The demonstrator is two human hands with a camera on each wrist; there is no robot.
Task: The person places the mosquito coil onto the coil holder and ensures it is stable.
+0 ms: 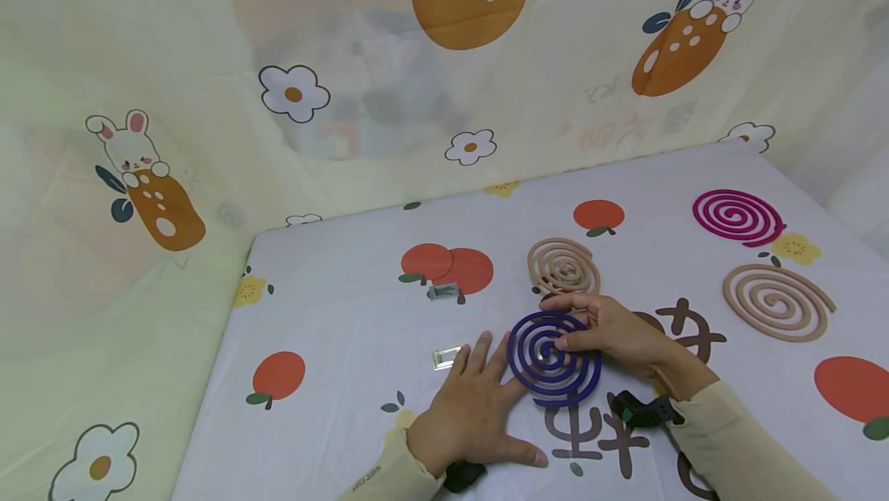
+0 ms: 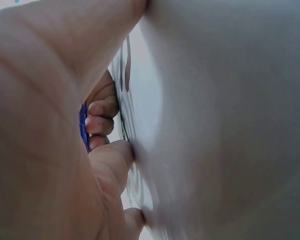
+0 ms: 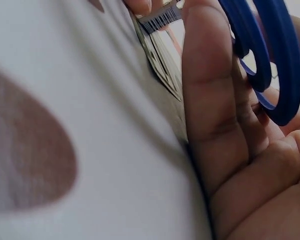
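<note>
A dark blue spiral mosquito coil (image 1: 515,353) is in my right hand (image 1: 614,331), with the thumb on its upper face near the middle and fingers beneath. In the right wrist view the rings of the blue coil (image 3: 286,65) stand out beside the fingers. My left hand (image 1: 472,404) rests palm down on the cloth, fingers spread, its index finger reaching to the coil's left edge. Just beyond its fingertips lies a small metal stand (image 1: 436,360). Another small metal stand (image 1: 443,292) sits farther back. A tan coil (image 1: 532,260) lies right behind the right hand.
To the right are a second tan coil (image 1: 736,308) and, behind it, a magenta coil (image 1: 701,214). A white printed cloth (image 1: 333,424) covers the table. Patterned fabric (image 1: 347,177) hangs along the back and left sides.
</note>
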